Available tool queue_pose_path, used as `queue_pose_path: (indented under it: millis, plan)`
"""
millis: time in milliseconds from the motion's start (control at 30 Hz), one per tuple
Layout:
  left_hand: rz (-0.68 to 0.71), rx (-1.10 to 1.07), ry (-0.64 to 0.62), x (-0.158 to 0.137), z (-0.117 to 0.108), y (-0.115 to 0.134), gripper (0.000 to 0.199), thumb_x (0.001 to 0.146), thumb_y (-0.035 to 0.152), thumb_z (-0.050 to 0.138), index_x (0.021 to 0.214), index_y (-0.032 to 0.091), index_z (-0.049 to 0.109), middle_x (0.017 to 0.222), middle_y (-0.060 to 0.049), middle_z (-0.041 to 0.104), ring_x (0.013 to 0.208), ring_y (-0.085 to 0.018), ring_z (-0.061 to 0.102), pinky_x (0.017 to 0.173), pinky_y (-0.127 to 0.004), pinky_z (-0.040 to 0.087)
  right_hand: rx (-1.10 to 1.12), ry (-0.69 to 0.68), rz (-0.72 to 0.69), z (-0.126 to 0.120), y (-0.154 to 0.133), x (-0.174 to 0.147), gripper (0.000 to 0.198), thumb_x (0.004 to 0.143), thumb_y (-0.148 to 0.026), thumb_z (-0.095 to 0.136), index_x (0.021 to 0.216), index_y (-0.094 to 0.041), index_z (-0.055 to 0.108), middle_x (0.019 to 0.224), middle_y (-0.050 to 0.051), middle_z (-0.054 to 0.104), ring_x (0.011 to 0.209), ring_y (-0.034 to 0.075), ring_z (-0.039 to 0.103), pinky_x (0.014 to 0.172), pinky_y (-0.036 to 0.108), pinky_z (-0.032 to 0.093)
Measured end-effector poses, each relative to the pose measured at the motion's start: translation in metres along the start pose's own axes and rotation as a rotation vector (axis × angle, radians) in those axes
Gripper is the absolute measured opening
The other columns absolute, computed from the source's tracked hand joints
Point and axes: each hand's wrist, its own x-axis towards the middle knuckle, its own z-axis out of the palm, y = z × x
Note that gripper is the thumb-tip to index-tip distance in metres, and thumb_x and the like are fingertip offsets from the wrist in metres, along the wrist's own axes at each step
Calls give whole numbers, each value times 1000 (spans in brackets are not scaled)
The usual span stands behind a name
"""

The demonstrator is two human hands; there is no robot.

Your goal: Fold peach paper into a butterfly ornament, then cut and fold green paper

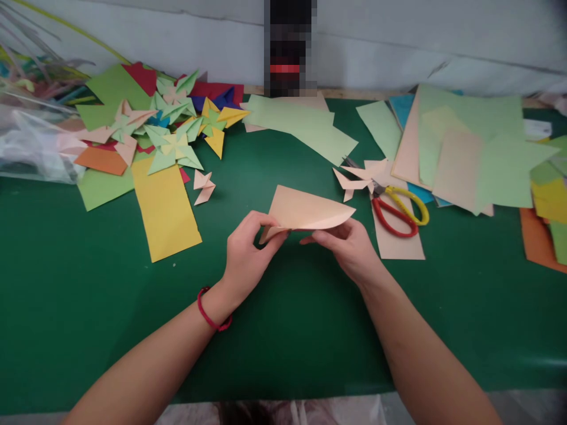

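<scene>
A sheet of peach paper (pixel 305 208) is held above the green table, bent over so that its right side curls into a rounded edge. My left hand (pixel 250 242) pinches its lower left corner between thumb and fingers. At the right end my right hand (pixel 348 242) grips the paper from below, its fingers partly hidden under the sheet. Right of that hand lie scissors (pixel 401 209) with one red and one yellow handle, on a peach paper strip (pixel 401 245). Folded peach paper pieces (pixel 354 180) lie by the blades. A small folded peach piece (pixel 204 187) is left of the held sheet.
Folded paper stars (pixel 175 144) in several colours are heaped at the back left, with a yellow sheet (pixel 166 209) before them. A clear plastic bag (pixel 39 147) lies far left. Green sheets (pixel 473 141) are stacked at the right. A wall (pixel 212 35) runs behind the table (pixel 283 330).
</scene>
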Motion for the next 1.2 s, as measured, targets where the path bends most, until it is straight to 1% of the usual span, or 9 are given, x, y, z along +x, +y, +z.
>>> queue_pose_path:
  millis: [100, 300, 433, 533, 667, 767, 867, 1000, 1200]
  plan:
    - [-26, -29, 16, -3, 3, -2, 18, 77, 20, 68, 88, 21, 54, 83, 2, 59, 76, -11, 57, 67, -22, 46, -76, 79, 1, 2, 2, 2, 29, 68, -34, 74, 92, -18, 69, 88, 6, 73, 82, 21, 68, 69, 34, 59]
    - [-82, -163, -8, -5, 6, -3, 57, 75, 21, 70, 125, 23, 42, 83, 1, 59, 78, -13, 61, 72, -24, 51, -110, 140, 4, 3, 0, 4, 25, 68, -33, 75, 87, -17, 72, 78, 4, 73, 68, 16, 68, 59, 24, 56]
    - [-124, -175, -65, -3, 4, -2, 35, 78, 22, 66, 111, 22, 55, 94, -2, 63, 84, -14, 62, 74, -24, 51, -125, 147, 25, 4, -2, 3, 23, 65, -31, 77, 83, -17, 72, 72, 3, 72, 62, 14, 66, 57, 23, 55]
    - [-210, -224, -115, -2, 2, 1, 14, 81, 26, 64, 93, 20, 60, 86, 0, 65, 75, -12, 61, 65, -21, 49, -152, 155, 30, 6, -3, 3, 24, 62, -30, 79, 81, -17, 72, 73, 3, 72, 59, 14, 65, 57, 24, 54]
    - [-326, -268, -128, -1, 0, 3, 13, 82, 29, 62, 77, 18, 57, 71, 2, 60, 63, -9, 56, 56, -18, 44, -220, 163, 38, 8, -4, 1, 26, 63, -35, 77, 80, -16, 70, 73, 4, 71, 58, 14, 63, 57, 26, 53]
    - [-343, -237, -133, -1, -1, 5, 20, 82, 29, 62, 69, 17, 54, 62, 5, 52, 57, -7, 50, 54, -17, 40, -296, 143, 49, 9, -4, 0, 26, 64, -39, 75, 71, -15, 68, 63, 3, 66, 54, 12, 59, 51, 25, 49]
    - [-354, -260, -157, 0, -1, 6, 17, 82, 29, 61, 71, 17, 55, 64, 4, 54, 58, -7, 49, 53, -17, 39, -335, 143, 71, 9, -3, -1, 27, 66, -40, 74, 65, -15, 64, 54, 0, 59, 46, 9, 50, 44, 22, 41]
    - [-394, -312, -191, 2, -1, 5, 17, 83, 30, 60, 72, 17, 56, 67, 3, 57, 60, -8, 53, 54, -18, 41, -338, 145, 7, 9, -2, -2, 22, 70, -37, 71, 68, -16, 63, 52, -4, 53, 46, 7, 46, 45, 21, 37]
    - [-482, -384, -444, 3, -2, 3, 13, 80, 27, 61, 86, 17, 67, 82, -1, 71, 77, -15, 66, 71, -24, 49, -354, 108, -26, 10, -2, -2, 20, 73, -35, 70, 67, -17, 61, 54, -4, 54, 46, 7, 46, 44, 21, 37]
